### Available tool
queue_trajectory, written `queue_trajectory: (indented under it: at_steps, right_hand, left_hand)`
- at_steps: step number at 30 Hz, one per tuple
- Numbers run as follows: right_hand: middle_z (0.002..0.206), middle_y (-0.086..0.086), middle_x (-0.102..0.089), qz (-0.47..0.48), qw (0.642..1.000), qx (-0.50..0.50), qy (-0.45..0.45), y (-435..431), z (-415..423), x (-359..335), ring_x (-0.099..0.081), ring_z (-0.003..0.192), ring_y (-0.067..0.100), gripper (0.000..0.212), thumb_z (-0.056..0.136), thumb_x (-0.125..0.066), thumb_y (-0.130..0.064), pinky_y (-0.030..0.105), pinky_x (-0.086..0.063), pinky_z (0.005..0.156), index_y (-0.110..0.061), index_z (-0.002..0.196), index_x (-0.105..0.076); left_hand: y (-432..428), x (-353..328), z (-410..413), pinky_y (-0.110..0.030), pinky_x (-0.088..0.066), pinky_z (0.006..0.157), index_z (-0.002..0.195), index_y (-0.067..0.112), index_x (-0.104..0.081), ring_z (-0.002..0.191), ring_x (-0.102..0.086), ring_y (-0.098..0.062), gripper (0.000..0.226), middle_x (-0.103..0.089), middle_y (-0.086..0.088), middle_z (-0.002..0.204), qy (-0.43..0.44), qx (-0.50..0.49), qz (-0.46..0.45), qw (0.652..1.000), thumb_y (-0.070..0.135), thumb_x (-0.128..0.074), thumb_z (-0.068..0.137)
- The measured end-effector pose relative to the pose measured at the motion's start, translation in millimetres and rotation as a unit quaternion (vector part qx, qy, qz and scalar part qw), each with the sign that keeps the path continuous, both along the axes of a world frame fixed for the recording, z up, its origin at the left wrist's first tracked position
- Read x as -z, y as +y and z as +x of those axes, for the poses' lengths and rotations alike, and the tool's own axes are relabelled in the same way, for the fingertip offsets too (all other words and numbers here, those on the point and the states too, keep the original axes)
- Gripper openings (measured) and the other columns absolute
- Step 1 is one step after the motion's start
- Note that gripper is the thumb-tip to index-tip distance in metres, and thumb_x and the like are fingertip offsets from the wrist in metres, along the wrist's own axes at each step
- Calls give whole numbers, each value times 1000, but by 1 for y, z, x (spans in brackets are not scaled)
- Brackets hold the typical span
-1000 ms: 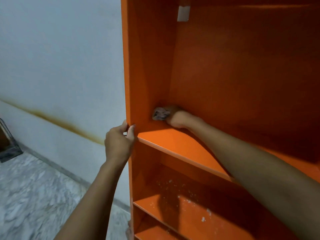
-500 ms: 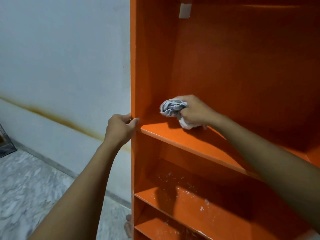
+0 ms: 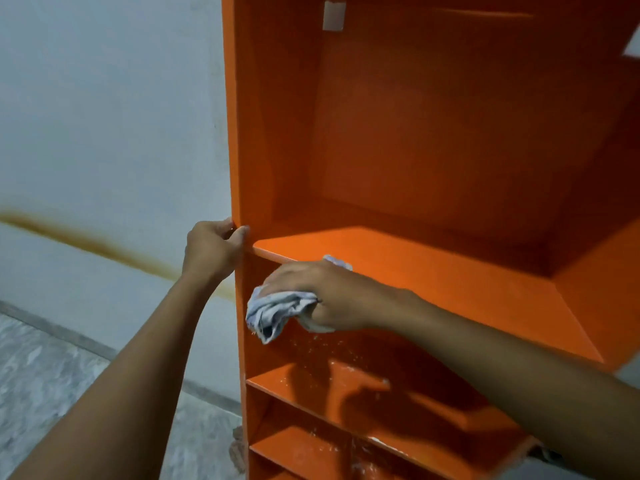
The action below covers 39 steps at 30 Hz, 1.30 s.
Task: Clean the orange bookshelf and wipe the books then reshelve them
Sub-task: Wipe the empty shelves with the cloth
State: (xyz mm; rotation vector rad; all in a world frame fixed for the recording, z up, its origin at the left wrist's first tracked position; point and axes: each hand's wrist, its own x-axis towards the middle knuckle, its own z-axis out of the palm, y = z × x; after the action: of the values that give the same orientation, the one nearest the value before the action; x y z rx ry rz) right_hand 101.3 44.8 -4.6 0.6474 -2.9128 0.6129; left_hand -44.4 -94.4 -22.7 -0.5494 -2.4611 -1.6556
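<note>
Head view: left hand (image 3: pixel 213 249) grips the orange bookshelf (image 3: pixel 239 133) edge, probably to steady it, while right hand (image 3: pixel 325 296) holds a crumpled cloth (image 3: pixel 273 311) at the shelf front.

One orange bookshelf (image 3: pixel 433 140), one cloth (image 3: pixel 273 311), two hands (left hand (image 3: pixel 211 249), right hand (image 3: pixel 334 296)).

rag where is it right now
Head view, centre: the rag is bunched in the right hand at the front edge of the upper shelf of the orange bookshelf, near its left side.

Right hand (image 3: pixel 332 296) with cloth (image 3: pixel 273 310) pulled from back corner to shelf front edge
</note>
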Motion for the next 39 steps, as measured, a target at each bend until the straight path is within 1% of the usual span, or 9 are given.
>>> queue_trajectory:
  at_steps: [7,11,14,17,23,28,31,35,39]
  right_hand:
    - [110,3,-69,-96,949,202,223,92,45,-53,-65,105,19,56,67,-57,18,19,-49,87,-15,110,-70]
    - [123,10,-66,20,836,548,12,188,63,-66,-61,116,27,34,92,-54,-6,21,-47,83,-14,124,-64]
    - [156,13,-33,144,783,602,-66,225,75,-38,-38,140,29,48,102,-40,-20,32,-33,112,-8,149,-37]
    - [157,15,-32,99,771,626,-68,226,83,-23,-36,140,30,45,105,-33,-17,34,-30,112,-4,147,-38]
    - [120,3,-70,-6,842,538,35,181,117,-12,-62,110,24,47,78,-54,2,23,-43,77,-22,114,-71]
    - [117,-8,-65,-69,953,295,16,77,171,-9,-60,109,9,58,73,-50,15,15,-44,83,-21,114,-71]
    - [118,-5,-65,-116,955,274,16,64,175,-24,-60,107,8,60,69,-49,18,22,-49,84,-16,115,-70]
    - [108,-1,-67,-82,859,450,229,108,143,-52,-60,102,11,62,64,-48,14,22,-46,84,-24,107,-73]
    - [119,14,-65,-15,713,699,50,179,113,-62,-61,112,32,21,96,-56,-18,34,-47,81,-9,113,-65]
  left_hand:
    - [28,21,37,-46,-44,92,129,6,-55,116,-53,-39,48,-59,-19,128,-16,-117,28,993,41,-49,97]
    - [51,15,63,-50,-33,107,140,4,-32,136,-29,-39,73,-33,-21,146,-190,-169,70,965,46,-63,89]
    - [57,20,68,-51,-37,105,134,5,-38,127,-41,-38,70,-42,-18,138,-285,-139,100,943,54,-58,89]
    - [65,25,70,-47,-43,99,101,13,-45,99,-48,-27,35,-50,-6,106,-306,-61,169,935,47,-50,97]
    - [72,22,66,-47,-49,99,132,5,-48,115,-55,-32,50,-56,-10,128,-318,-57,186,928,40,-52,96]
    - [70,21,62,-41,-53,86,129,6,-52,106,-56,-27,50,-57,-8,118,-330,-20,171,928,40,-56,93]
    - [72,18,71,-39,-53,82,125,6,-54,98,-55,-23,48,-56,-7,111,-351,17,160,922,41,-57,93]
    - [84,17,94,-41,-53,85,123,6,-56,93,-54,-23,44,-55,-4,98,-363,46,144,919,39,-57,94]
    - [93,17,111,-43,-53,88,125,5,-55,93,-53,-24,45,-55,-6,107,-365,58,149,917,39,-55,96]
